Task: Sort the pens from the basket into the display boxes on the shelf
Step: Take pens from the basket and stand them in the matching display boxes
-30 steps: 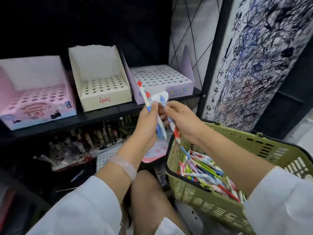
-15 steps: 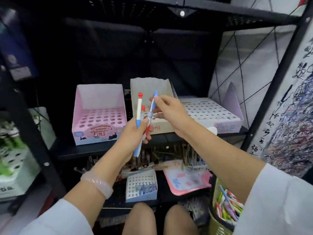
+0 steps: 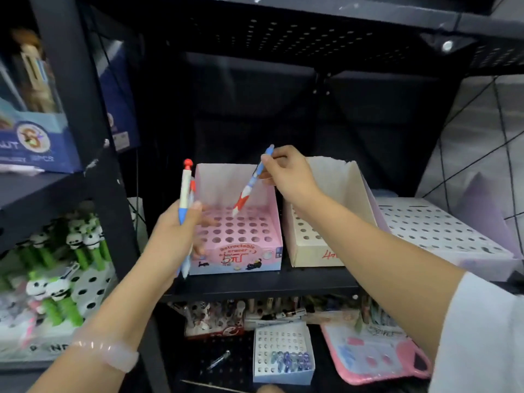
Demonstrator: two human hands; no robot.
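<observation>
My right hand [image 3: 286,177] now pinches one blue-and-red pen [image 3: 251,182], carried up from the basket, which has dropped out of sight, and tilted with its tip just over the back holes of the pink display box [image 3: 249,256] below my grip. My left hand [image 3: 175,236] still grips two more pens [image 3: 185,191] upright, left of it. The sorting has reached its first slotting, I judge.

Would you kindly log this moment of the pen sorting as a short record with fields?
right hand: right hand pinches a blue pen, tip angled down over the pink box
left hand: left hand grips spare pens upright
pink box: holes look empty
cream box: beside it, visible holes empty
white tray: farthest right
</observation>
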